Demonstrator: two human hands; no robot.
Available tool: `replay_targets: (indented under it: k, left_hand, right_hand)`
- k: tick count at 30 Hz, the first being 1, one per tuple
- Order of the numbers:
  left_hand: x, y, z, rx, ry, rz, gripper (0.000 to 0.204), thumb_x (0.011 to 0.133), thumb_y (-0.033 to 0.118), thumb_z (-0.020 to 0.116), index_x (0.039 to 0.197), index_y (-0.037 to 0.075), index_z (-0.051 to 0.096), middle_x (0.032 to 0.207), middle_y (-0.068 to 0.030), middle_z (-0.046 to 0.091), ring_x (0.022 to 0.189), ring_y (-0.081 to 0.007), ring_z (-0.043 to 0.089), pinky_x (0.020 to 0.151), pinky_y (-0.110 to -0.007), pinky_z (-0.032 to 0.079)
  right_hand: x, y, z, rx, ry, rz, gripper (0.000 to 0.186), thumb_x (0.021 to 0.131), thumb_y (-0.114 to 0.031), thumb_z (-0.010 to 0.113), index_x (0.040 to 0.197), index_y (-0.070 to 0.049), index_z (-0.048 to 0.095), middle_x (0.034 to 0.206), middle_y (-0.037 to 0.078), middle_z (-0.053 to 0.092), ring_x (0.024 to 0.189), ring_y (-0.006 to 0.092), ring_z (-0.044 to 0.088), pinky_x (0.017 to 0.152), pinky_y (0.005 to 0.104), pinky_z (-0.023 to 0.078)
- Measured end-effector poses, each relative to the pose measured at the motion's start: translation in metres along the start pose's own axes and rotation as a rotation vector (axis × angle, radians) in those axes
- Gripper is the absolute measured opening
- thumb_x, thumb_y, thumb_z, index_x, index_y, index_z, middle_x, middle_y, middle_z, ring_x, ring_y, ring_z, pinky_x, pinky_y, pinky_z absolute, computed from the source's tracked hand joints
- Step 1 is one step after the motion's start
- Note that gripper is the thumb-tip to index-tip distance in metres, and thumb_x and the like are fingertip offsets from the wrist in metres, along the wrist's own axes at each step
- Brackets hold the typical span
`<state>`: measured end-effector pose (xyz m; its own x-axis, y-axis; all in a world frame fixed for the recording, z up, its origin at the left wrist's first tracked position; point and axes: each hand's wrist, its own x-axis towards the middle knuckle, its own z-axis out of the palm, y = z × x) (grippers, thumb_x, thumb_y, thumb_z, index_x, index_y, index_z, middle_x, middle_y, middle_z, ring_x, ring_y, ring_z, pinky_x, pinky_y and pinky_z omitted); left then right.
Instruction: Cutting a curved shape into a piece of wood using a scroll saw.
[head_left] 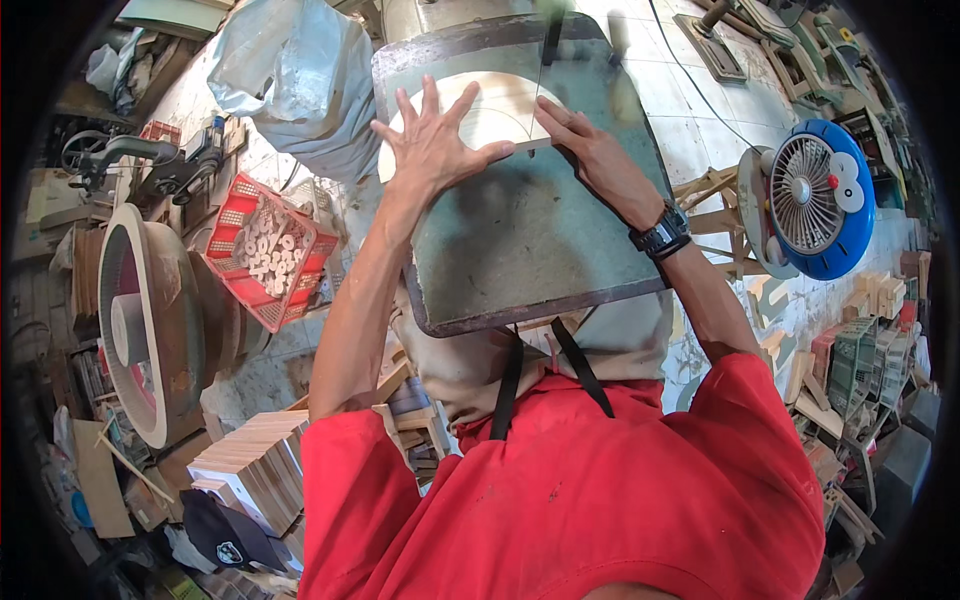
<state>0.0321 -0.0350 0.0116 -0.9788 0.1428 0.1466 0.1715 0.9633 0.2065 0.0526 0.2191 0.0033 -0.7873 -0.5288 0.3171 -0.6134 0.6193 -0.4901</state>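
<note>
On the table [520, 245], steady, even pressure from both hands should keep the pale, round-edged wooden board [505, 108] flat, fingertips best kept clear of the dark upright post [552, 42] beyond. The right hand [592, 155], fingers close together, touches the board's right end; whether it grips, I cannot tell. The left hand [432, 148], spread wide, presses over its left part.
</note>
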Motion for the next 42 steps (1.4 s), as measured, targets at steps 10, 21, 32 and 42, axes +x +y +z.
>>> replay_targets:
  k: [10,21,32,42]
  left_hand:
    - [0.013,-0.015,-0.014,-0.010,-0.028,0.334,0.099,0.061,0.072,0.078,0.150,0.037,0.050,0.154,-0.0241,0.037,0.139,-0.0477,0.037,0.105,-0.067,0.034]
    - [0.015,-0.015,-0.021,-0.023,0.041,0.411,0.094,0.061,0.057,0.085,0.147,0.038,0.053,0.150,-0.0201,0.040,0.132,-0.0419,0.042,0.105,-0.058,0.038]
    - [0.016,-0.015,-0.019,-0.016,0.049,0.407,0.091,0.062,0.058,0.085,0.146,0.039,0.054,0.150,-0.0198,0.040,0.133,-0.0424,0.041,0.104,-0.058,0.038]
    - [0.015,-0.018,-0.017,-0.014,0.039,0.402,0.093,0.061,0.058,0.085,0.146,0.039,0.054,0.150,-0.0185,0.041,0.132,-0.0417,0.043,0.103,-0.058,0.040]
  right_hand:
    - [-0.001,0.002,0.002,-0.004,-0.009,0.035,0.061,0.097,0.002,0.054,0.153,-0.016,0.041,0.158,0.005,0.042,0.133,0.0340,0.051,0.117,0.0422,0.039]
    - [-0.005,0.006,0.006,-0.075,0.016,0.005,0.060,0.098,0.000,0.053,0.154,-0.016,0.040,0.158,0.004,0.041,0.138,0.0311,0.047,0.120,0.0454,0.035]
    - [-0.004,0.002,0.001,-0.030,-0.012,0.020,0.061,0.098,0.000,0.052,0.155,-0.018,0.038,0.159,0.005,0.040,0.138,0.0329,0.047,0.119,0.0481,0.035]
    - [-0.003,0.006,0.008,-0.041,0.047,-0.046,0.062,0.097,0.003,0.051,0.155,-0.017,0.039,0.159,0.006,0.041,0.138,0.0325,0.048,0.120,0.0485,0.033]
